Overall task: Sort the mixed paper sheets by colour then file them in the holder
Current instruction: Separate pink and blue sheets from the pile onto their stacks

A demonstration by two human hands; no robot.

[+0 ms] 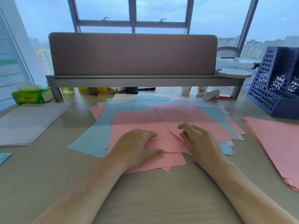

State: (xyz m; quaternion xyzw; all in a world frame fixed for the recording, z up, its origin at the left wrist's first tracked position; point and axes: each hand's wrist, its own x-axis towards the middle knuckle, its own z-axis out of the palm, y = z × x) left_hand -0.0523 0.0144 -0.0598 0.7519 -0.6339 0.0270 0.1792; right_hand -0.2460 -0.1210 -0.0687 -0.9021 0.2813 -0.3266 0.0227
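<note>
In the head view, a loose mixed pile (100,126) of thin, matte rectangular sheets in pink, pale blue and white is lying fanned out at the centre of the smooth, wood-grain desk (145,199). The left hand (135,146) is resting flat on a pink sheet (129,123) at the near side of the pile, its fingers relaxed and spread and its thumb touching a sheet edge. The right hand (200,143), just beside it at 3 o'clock, is curling its fingers at the near corner of a second pink sheet (194,117); whether it is pinching that corner cannot be told. Three sorted stacks are sitting apart from the pile: a pink stack (275,143) at 3 o'clock, a white stack (32,122) at 9 o'clock, and the corner of a blue stack (4,156) at the left edge, near 8 o'clock. One dark blue plastic holder (265,81), its walls a square lattice, is standing at 2 o'clock with two slots showing. A felt-covered divider (132,54) with rounded corners is standing at 12 o'clock, and one green tissue pack (30,94) is lying at 10 o'clock.
</note>
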